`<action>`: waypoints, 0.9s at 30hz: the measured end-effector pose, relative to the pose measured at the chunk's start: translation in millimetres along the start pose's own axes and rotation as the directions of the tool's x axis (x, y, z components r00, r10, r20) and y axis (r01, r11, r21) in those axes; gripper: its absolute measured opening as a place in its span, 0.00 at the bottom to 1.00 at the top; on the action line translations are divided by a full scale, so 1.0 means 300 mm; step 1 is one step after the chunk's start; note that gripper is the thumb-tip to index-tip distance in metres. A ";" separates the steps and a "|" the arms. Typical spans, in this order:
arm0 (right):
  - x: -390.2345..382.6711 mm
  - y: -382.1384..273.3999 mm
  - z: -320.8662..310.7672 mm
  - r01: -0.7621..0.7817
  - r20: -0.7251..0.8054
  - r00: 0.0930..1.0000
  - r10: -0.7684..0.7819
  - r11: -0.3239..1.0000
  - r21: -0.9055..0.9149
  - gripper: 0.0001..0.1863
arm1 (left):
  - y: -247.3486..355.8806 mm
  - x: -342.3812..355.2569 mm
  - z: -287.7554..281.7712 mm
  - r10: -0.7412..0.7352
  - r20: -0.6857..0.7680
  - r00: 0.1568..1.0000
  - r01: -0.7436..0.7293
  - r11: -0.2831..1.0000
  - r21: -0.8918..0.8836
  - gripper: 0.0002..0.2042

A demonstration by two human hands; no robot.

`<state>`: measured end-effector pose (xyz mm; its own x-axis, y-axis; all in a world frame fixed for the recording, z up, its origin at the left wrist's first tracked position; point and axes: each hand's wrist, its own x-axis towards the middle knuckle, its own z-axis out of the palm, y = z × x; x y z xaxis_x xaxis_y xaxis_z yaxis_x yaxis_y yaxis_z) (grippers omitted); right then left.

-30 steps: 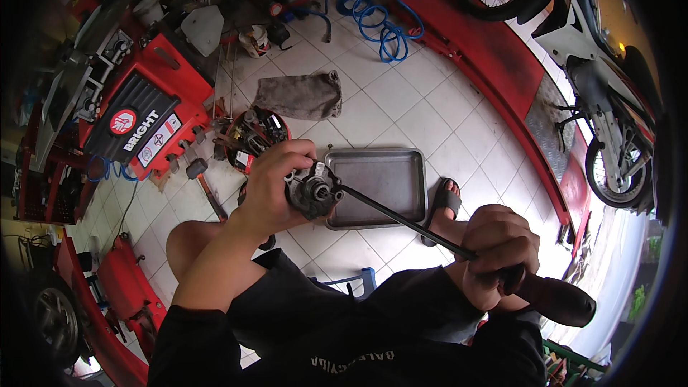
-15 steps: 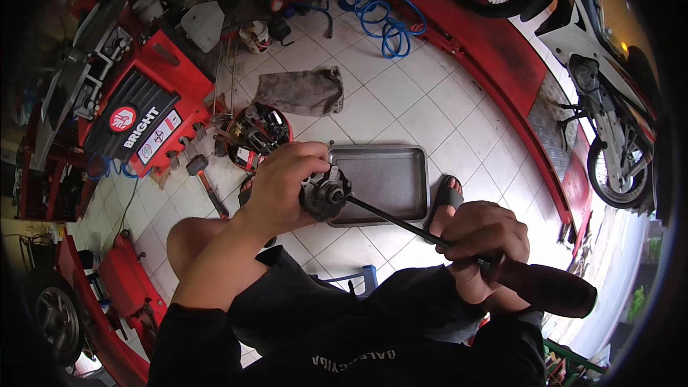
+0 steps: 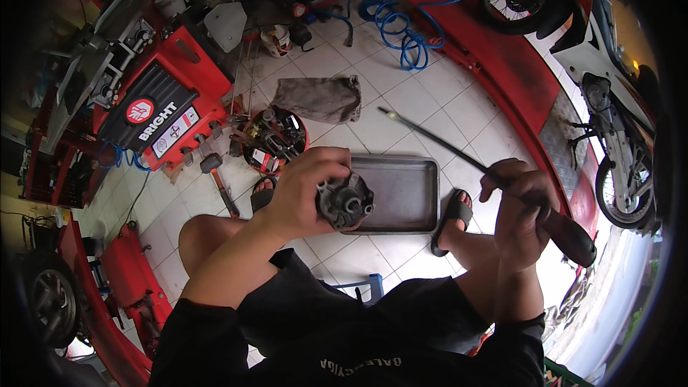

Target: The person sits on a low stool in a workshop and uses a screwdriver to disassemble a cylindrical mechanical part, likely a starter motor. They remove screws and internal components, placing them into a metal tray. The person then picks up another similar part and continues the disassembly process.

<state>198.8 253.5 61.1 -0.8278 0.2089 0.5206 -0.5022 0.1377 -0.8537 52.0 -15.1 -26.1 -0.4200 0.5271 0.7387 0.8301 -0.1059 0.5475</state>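
My left hand is wrapped round a dark, greasy metal part, roughly round, with a raised hub and small lugs on the face toward me. Which machine it comes from I cannot tell. In my right hand is a long screwdriver, gripped where its shaft meets the dark reddish handle. Its shaft slants up and left over the floor, and the tip is apart from the metal part. Below and behind the part, a shallow grey metal tray lies on the tiles between my feet.
Left of the tray stand a round tub of tools and a hammer. A grey rag lies beyond. A red machine fills the left; a red lift platform and a motorcycle are at right. A blue hose coils behind.
The screwdriver has come away from the metal part and swung up and right with my right hand. The part's hub now faces me more fully. The whole view has shifted slightly.
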 end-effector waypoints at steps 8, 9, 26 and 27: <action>0.012 0.035 0.002 -0.039 0.266 0.959 0.096 0.977 -0.211 0.20 | 0.016 -0.003 -0.002 0.019 0.037 0.999 -0.019 1.000 -0.020 0.35; 0.015 0.033 0.016 -0.009 0.255 0.964 0.076 0.968 -0.251 0.20 | 0.025 -0.005 0.008 -0.058 0.018 0.998 0.060 0.994 -0.090 0.36; -0.073 0.213 0.222 -0.271 0.256 0.842 0.474 0.784 -0.558 0.32 | -0.012 -0.007 0.054 -0.804 0.420 0.421 0.341 -0.288 -0.895 0.20; -0.077 0.211 0.236 -0.293 0.229 0.839 0.493 0.765 -0.573 0.34 | -0.012 -0.011 0.058 -0.789 0.417 0.451 0.366 -0.263 -0.893 0.22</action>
<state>168.5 188.7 -5.7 -0.9997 0.0210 0.0137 0.0016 0.5989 -0.8008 56.8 -1.8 -37.2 -0.6914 0.6731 -0.2626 -0.6993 -0.5322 0.4772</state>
